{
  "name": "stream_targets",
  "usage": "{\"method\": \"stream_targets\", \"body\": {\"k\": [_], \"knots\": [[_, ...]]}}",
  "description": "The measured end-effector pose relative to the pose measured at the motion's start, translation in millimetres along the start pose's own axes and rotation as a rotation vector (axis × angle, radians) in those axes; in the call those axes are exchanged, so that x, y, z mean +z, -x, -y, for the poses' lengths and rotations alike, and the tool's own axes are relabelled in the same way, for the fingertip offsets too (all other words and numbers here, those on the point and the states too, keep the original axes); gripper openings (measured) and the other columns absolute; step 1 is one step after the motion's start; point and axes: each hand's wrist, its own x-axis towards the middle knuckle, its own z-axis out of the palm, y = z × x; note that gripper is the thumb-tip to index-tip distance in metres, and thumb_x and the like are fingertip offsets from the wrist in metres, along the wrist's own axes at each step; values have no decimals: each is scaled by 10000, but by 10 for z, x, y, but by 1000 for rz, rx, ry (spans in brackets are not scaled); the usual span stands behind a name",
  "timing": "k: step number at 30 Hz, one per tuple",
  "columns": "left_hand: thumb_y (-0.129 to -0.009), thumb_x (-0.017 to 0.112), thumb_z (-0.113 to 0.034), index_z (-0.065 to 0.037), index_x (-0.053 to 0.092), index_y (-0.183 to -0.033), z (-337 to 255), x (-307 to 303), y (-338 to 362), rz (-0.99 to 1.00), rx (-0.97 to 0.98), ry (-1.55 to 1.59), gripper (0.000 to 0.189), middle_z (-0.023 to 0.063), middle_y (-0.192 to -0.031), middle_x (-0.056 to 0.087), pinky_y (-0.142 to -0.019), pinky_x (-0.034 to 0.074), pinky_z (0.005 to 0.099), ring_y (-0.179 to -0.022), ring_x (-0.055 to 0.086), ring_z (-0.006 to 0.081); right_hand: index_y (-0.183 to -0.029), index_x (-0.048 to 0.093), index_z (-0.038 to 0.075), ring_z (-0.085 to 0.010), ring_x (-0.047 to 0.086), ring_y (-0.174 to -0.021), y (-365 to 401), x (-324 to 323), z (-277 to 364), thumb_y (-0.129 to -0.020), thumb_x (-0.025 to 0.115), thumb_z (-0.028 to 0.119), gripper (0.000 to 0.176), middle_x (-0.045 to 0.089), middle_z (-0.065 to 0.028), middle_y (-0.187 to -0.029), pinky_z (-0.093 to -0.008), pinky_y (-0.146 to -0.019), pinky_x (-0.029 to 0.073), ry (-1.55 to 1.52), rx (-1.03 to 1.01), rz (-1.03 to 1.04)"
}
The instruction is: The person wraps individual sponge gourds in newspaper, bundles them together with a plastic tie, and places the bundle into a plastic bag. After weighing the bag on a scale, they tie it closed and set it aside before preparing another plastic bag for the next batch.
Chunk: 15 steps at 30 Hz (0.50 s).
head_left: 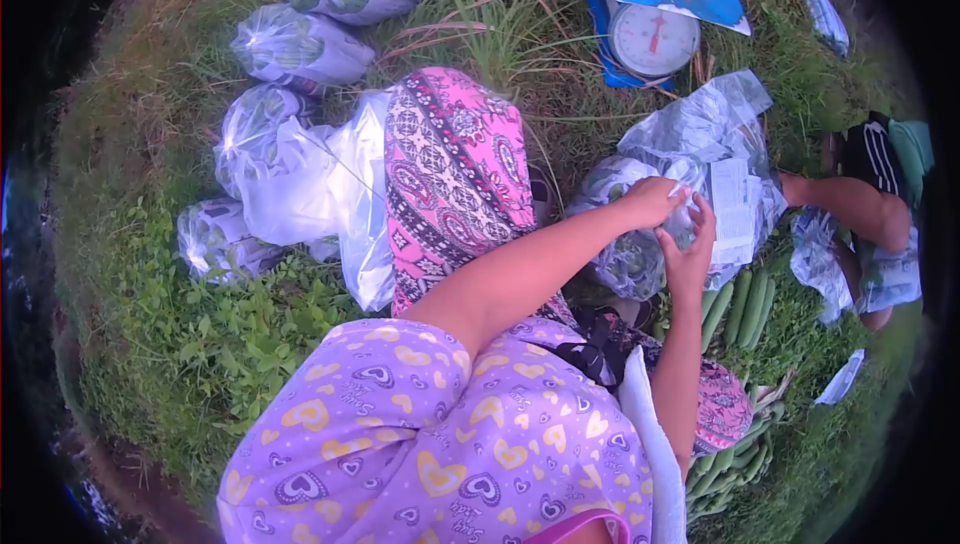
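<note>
A clear plastic bag (630,262) with green produce inside stands in front of my knees. My left hand (652,202) pinches the gathered plastic at the bag's top. Close beside it, my right hand (690,249) has its thumb and fingers curled round the same plastic, fingertips near those of my left hand. What lies between the fingertips is too small to make out. Behind the bag lies more loose clear plastic (700,119), and a printed white sheet (733,212) rests just right of my hands.
Filled bags (330,49) stand at left, by white plastic (365,214) against my knee. A dial scale (655,41) with a blue pan is behind. At right are another person's arm (850,206), hanging plastic bags (822,259) and long green vegetables (745,309) on grass.
</note>
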Motion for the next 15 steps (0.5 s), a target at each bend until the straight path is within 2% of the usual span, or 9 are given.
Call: {"method": "stream_targets", "body": {"k": [1, 3, 5, 7, 9, 11, 12, 15], "knots": [[-930, 450, -410, 12, 629, -905, 11, 9, 0, -15, 63, -22, 459, 246, -841, 630, -736, 439, 473, -831, 597, 415, -1228, 495, 70, -259, 564, -972, 7, 39, -124, -669, 726, 29, 606, 586, -134, -1032, -379, -868, 430, -8, 49, 13], [-935, 457, -412, 15, 623, -916, 38, -16, -18, 2, 94, -105, 459, 242, -853, 627, -719, 443, 439, -818, 599, 393, -1243, 515, 78, -274, 578, -974, -12, 4, -331, -665, 713, 44, 611, 606, -142, -1002, -373, -856, 439, 171, 142, 152], [-950, 445, -416, 4, 622, -940, 9, -85, -22, 181, 85, 79, 456, 150, -793, 627, -711, 438, 363, -749, 580, 249, -1153, 583, 65, -285, 600, -936, -76, -48, -510, -693, 679, 86, 470, 622, -135, -915, -354, -811, 458, 145, 171, 245], [-955, 451, -410, 3, 631, -940, -65, -131, 23, 228, 68, 76, 451, 103, -795, 627, -717, 441, 331, -755, 562, 183, -995, 641, 40, -232, 627, -808, -121, -61, -721, -721, 630, 112, 283, 639, -106, -802, -333, -730, 471, -54, 236, 297], [-937, 519, -353, -10, 629, -865, 28, -146, -34, 359, 33, 40, 368, 46, -780, 619, -694, 439, 281, -724, 535, 113, -940, 646, 26, -189, 619, -736, -209, -138, -756, -726, 617, 117, 234, 646, -87, -763, -315, -688, 469, -179, 356, 449], [-905, 583, -308, -16, 629, -814, -49, -193, -12, 399, 123, -35, 310, 32, -753, 605, -675, 436, 280, -708, 521, 95, -907, 648, 16, -148, 604, -683, -254, -157, -822, -727, 611, 116, 209, 650, -71, -733, -297, -656, 464, -274, 428, 555], [-826, 667, -230, -24, 633, -787, -281, -268, 38, 414, 42, -182, 212, 58, -750, 614, -658, 445, 302, -693, 567, 139, -902, 648, 14, -129, 593, -666, -259, -143, -901, -726, 611, 114, 206, 650, -65, -723, -288, -645, 460, -299, 442, 582], [-735, 713, -164, -27, 629, -782, -282, -281, 62, 276, 382, -373, 168, 99, -758, 615, -648, 457, 333, -704, 607, 229, -879, 650, 15, -95, 568, -643, -294, -178, -926, -734, 610, 126, 187, 639, -45, -699, -270, -618, 449, -387, 505, 652]]}}
